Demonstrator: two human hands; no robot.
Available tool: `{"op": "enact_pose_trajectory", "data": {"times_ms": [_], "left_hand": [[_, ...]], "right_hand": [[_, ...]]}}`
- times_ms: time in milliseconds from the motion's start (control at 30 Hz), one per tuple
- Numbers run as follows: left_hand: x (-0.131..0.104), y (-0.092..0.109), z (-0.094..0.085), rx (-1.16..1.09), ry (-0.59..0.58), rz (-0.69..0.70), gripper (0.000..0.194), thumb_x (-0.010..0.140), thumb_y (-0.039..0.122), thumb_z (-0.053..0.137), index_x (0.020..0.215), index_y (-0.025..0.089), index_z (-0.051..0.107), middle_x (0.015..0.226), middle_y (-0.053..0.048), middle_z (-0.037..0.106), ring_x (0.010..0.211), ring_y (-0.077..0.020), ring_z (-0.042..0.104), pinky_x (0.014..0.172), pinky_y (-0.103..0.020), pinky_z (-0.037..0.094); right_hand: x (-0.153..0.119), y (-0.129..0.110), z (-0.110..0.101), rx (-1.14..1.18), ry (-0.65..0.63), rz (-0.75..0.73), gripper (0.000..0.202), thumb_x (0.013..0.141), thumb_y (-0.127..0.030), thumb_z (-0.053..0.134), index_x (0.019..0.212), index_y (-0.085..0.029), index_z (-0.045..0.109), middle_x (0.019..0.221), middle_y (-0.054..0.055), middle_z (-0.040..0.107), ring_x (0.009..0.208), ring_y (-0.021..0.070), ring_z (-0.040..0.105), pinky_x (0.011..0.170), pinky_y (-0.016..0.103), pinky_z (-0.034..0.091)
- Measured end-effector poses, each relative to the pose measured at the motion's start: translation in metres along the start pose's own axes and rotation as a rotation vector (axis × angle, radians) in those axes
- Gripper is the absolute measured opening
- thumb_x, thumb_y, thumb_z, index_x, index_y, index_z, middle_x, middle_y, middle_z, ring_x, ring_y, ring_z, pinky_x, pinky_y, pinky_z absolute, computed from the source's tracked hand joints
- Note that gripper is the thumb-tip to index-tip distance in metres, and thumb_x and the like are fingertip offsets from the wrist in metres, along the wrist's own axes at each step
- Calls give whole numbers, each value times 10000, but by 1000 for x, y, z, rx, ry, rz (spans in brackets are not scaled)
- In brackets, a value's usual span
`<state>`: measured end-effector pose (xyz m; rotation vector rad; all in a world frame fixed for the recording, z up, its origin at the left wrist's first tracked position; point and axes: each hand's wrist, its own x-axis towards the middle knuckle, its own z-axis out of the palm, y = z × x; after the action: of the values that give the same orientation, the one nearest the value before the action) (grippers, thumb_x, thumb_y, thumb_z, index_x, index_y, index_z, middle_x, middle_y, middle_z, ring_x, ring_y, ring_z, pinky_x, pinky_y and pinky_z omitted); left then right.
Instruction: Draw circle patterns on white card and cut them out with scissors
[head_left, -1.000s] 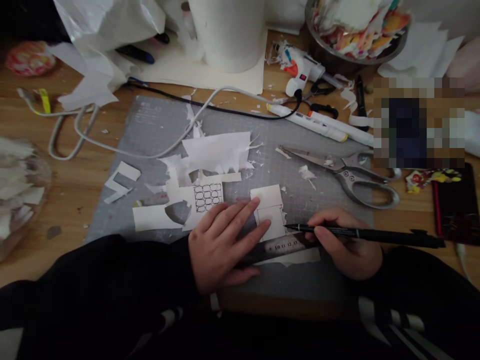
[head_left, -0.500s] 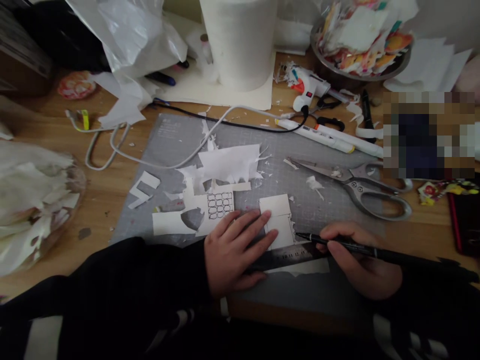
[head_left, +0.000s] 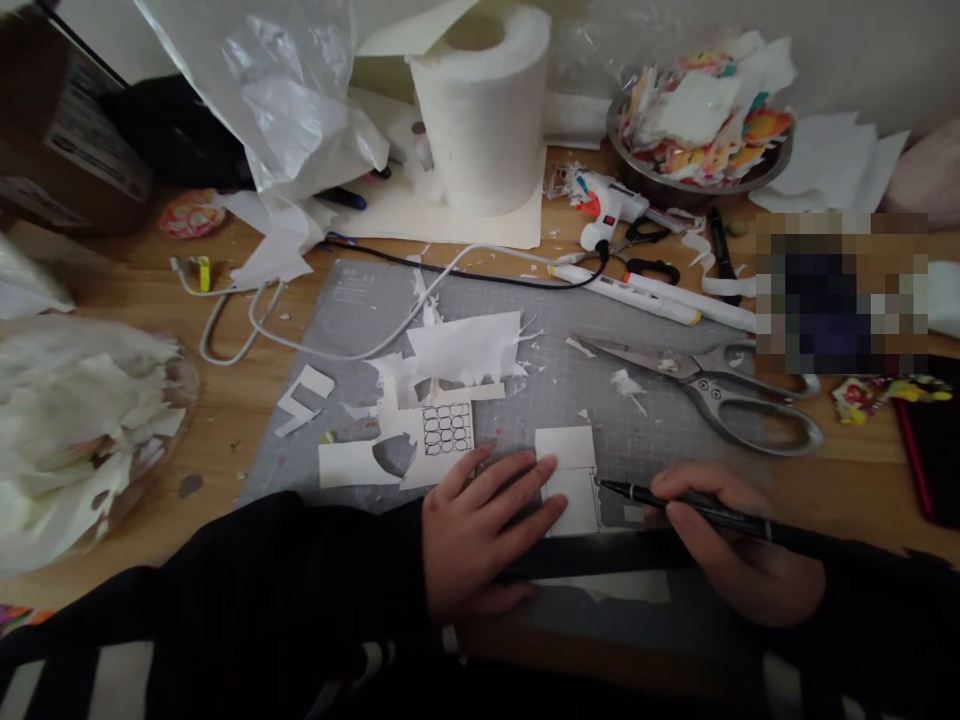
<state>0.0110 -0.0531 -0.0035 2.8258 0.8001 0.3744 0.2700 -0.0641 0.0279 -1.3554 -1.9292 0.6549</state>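
My left hand (head_left: 487, 530) lies flat with fingers spread, its fingertips on the left edge of a small white paper piece (head_left: 571, 500). Closed around a black pen (head_left: 694, 507) is my right hand (head_left: 739, 550); the pen tip points left at the paper's right edge, where thin drawn lines show. A dark ruler (head_left: 585, 556) lies below the paper, partly under my left hand. Left of the paper, a white cut sheet bears a drawn grid of rounded cells (head_left: 448, 428). All of this rests on a grey cutting mat (head_left: 495, 290).
Large scissors (head_left: 705, 385) lie on the mat's right side, below white markers (head_left: 637, 292). Behind are a glue gun (head_left: 604, 212), a paper roll (head_left: 487, 120) and a metal bowl of scraps (head_left: 705, 125). A bag of scraps (head_left: 82, 430) sits left.
The view has shifted, so things sit lower in the picture. The pen tip has moved slightly up along the paper's right edge. My left hand stays spread on the paper.
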Motion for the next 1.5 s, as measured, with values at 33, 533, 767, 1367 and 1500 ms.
{"op": "enact_pose_trajectory", "data": {"times_ms": [33,533,767,1367,1500], "left_hand": [[0,0,0,-6,-2,9,551,869,560,421,1306,233,494,1450,-65,435,1279,-247,402,1056,-447,224],[0,3,1,-94,-2,-41,529,850,531,441,1296,253,501,1413,-96,477,1223,-258,473,1067,-444,212],[1,2,-1,-137,-45,-74,518,811,532,514,1266,283,531,1416,-75,478,1202,-267,490,1074,-441,197],[1,2,3,-163,6,-67,476,865,505,425,1261,266,538,1412,-93,480,1227,-249,481,1066,-455,223],[1,2,3,-170,15,-72,466,871,496,417,1257,267,542,1405,-91,489,1231,-244,478,1068,-456,226]], "right_hand": [[0,-2,0,-5,5,2,104,807,-165,552,859,-250,584,688,-19,688,565,123,663,519,192,545],[7,-11,21,20,-153,19,170,707,-125,541,799,-265,567,691,-20,723,594,135,687,555,213,559],[6,-9,22,41,-148,0,150,748,-143,546,824,-272,555,705,-14,723,621,136,693,574,224,562],[9,-7,23,31,-202,-22,153,755,-131,536,823,-268,544,707,-17,721,636,139,701,587,223,572],[8,-5,23,64,-190,-29,155,767,-133,535,848,-265,537,717,-15,717,653,135,698,604,220,567]]}}
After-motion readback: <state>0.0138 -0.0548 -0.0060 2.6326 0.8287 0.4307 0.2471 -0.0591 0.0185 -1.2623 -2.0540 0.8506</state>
